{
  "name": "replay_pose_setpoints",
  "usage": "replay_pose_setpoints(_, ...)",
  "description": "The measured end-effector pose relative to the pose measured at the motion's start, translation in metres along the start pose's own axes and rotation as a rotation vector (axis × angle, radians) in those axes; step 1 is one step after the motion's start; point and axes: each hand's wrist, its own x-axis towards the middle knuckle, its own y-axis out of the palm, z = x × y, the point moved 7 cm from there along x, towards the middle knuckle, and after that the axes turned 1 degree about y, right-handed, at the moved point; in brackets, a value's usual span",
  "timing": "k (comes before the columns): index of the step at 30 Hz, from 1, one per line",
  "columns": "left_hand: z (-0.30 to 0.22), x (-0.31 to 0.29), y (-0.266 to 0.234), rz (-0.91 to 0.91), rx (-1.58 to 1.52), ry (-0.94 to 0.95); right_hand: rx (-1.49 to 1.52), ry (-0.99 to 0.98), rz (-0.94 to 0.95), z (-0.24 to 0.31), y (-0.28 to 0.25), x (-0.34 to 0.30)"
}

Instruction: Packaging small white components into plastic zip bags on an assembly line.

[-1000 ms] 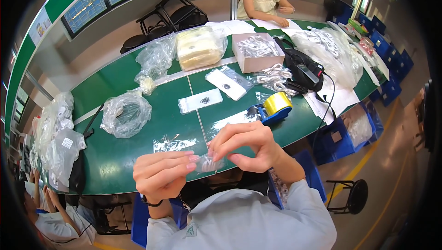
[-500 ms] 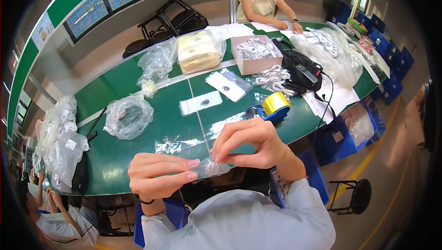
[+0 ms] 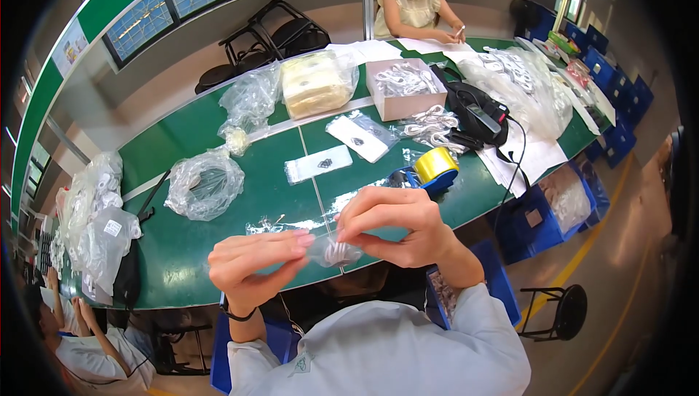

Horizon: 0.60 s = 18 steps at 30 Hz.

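Between my two hands, just above the table's front edge, is a small clear plastic bag (image 3: 336,252) with a white coiled item showing through it, perhaps a cable. My left hand (image 3: 256,265) pinches the bag's left side with fingers stretched over the thumb. On the other side, the thumb and fingertips of my right hand (image 3: 397,225) are closed on its upper right edge. Beyond my right hand stands a blue tape dispenser (image 3: 439,183) with a roll of yellow tape (image 3: 435,165). Flat white packets (image 3: 318,165) in clear film lie farther off.
A box of white cables (image 3: 408,97), a stack of yellowish packets (image 3: 314,84) and a black bag (image 3: 477,108) stand on the green table (image 3: 280,203). Bagged goods (image 3: 105,236) crowd its left end. Blue bins (image 3: 535,225) stand on the right. A person (image 3: 411,6) sits across.
My left hand has risen slightly and turned, its fingers now more level. The bag has tilted upright between my hands. The person across has lifted their hands together.
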Motion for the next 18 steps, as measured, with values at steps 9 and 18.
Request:
replay_pose_setpoints(9, 0.023, -0.012, 0.008, 0.047, -0.130, -0.314, -0.147, -0.032, -0.098, -0.008, -0.004, -0.006)
replay_pose_setpoints(18, 0.050, -0.022, 0.029, -0.119, -0.333, -0.460, -0.104, -0.043, 0.016, -0.016, 0.022, 0.003)
